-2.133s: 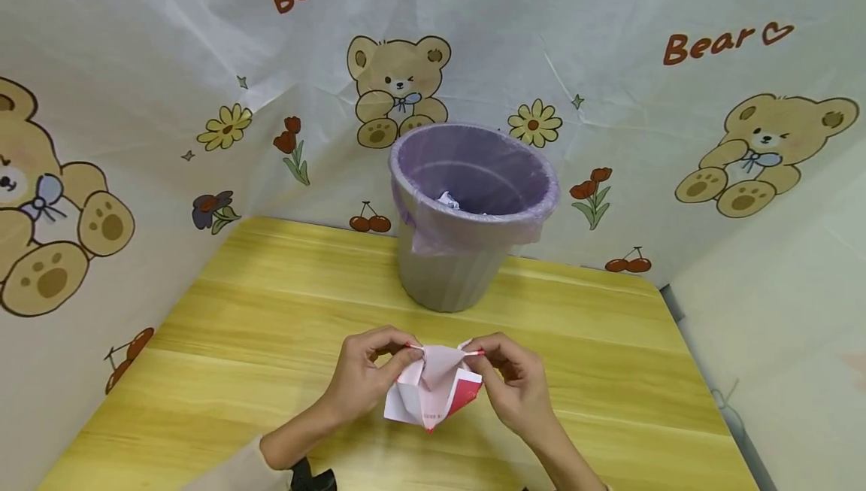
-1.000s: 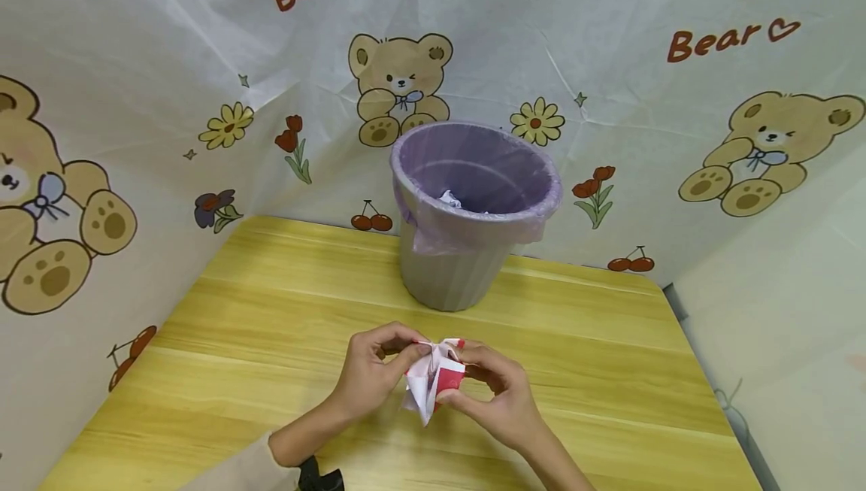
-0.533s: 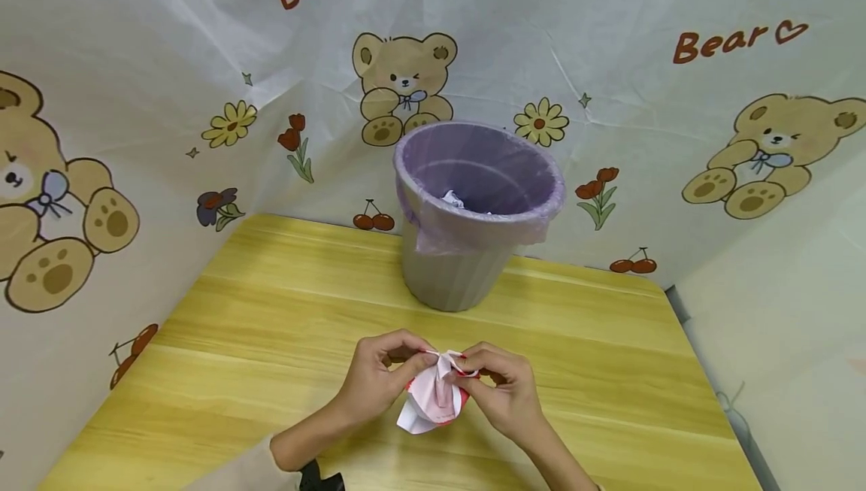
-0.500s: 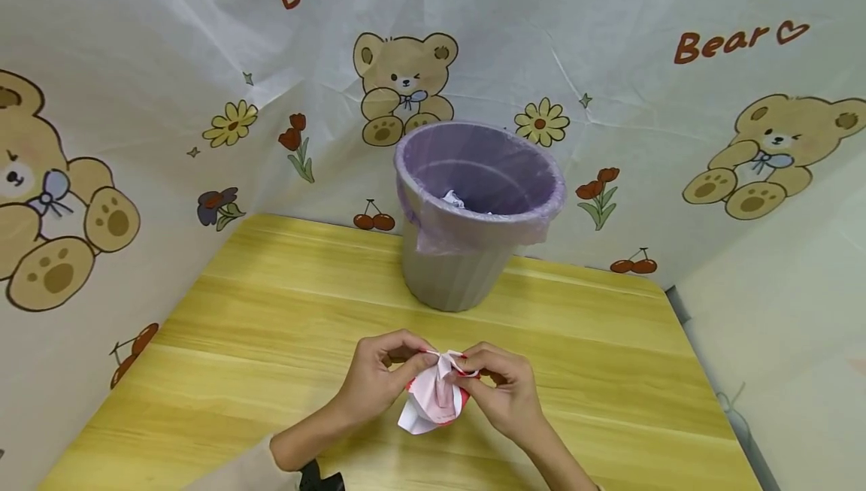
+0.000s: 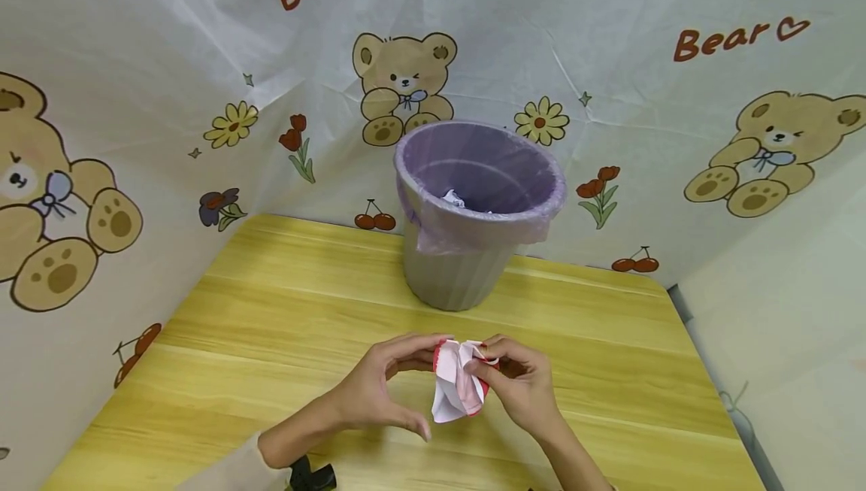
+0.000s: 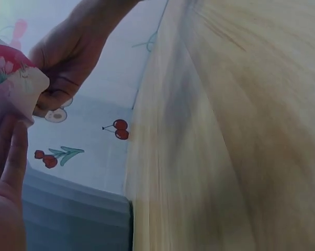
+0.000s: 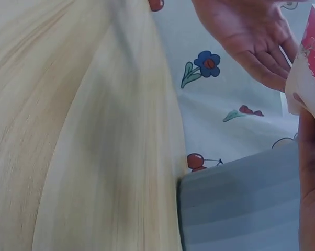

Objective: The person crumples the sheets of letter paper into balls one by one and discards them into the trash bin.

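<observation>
A crumpled sheet of paper (image 5: 453,384), white and pale pink with red edges, is held above the table near its front. My right hand (image 5: 526,387) pinches its right side between thumb and fingers. My left hand (image 5: 370,389) is spread wide, the thumb away from the paper and the fingertips touching its far left edge. In the left wrist view the paper (image 6: 16,89) shows a red print with flowers, and the right hand (image 6: 68,60) grips its far side. In the right wrist view the left palm (image 7: 249,39) faces the paper (image 7: 308,78) with fingers extended.
Behind the hands stands a grey bin (image 5: 449,273) with a purple liner bag (image 5: 473,231) folded over its rim. Crumpled white paper (image 5: 452,199) lies inside it. The wooden table (image 5: 271,310) is backed by a bear-print cloth (image 5: 473,40). A black device (image 5: 313,474) sits by the left wrist.
Both hands were pinching and bunching the paper, folding it in different ways. Now the left thumb has let go and swung away, and the paper has shifted slightly right with the right hand.
</observation>
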{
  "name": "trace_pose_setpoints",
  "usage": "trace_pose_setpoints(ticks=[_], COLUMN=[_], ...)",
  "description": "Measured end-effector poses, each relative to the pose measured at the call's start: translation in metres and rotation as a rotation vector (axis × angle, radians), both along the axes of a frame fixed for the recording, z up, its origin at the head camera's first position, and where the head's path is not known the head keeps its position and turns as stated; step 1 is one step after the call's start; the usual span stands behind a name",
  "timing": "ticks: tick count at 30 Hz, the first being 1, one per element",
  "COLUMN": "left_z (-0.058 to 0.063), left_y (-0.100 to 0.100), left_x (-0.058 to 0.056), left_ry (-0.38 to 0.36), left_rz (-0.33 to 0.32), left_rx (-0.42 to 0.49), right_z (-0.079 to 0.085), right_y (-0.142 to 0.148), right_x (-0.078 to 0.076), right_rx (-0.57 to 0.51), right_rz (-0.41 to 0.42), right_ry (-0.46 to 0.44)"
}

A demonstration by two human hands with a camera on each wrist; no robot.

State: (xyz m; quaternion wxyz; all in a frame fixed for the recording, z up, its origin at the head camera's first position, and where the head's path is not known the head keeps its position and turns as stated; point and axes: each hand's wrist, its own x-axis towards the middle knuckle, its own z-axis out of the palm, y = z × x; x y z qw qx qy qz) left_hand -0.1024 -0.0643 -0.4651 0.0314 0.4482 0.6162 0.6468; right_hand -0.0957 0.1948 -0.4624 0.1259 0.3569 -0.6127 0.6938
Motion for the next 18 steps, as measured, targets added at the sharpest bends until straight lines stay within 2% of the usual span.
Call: trace_pose_setpoints(ticks=[2, 5, 12, 15, 18], left_z=[0.000, -0.003, -0.005, -0.005, -0.005], left_y=[0.001, 0.003, 0.008, 0.010, 0.011], left_x=[0.001, 0.003, 0.006, 0.007, 0.005], left_ry=[0.010, 0.024, 0.034, 0.033, 0.051], left_rz=[0.030, 0.115, 0.307, 0.360, 0.381], left_rx=[-0.003, 0.012, 0.032, 0.036, 0.033], right_z=[0.000, -0.001, -0.003, -0.001, 0.000], right_y=[-0.001, -0.005, -0.016, -0.019, -0.021], right_x=[0.002, 0.006, 0.009, 0.011, 0.013], right_rx=[-0.007, -0.006, 0.045, 0.080, 0.107], right_rz=[0.011, 0.015, -0.004, -0.030, -0.076], right_ry=[-0.023, -0.029, 0.050, 0.087, 0.097])
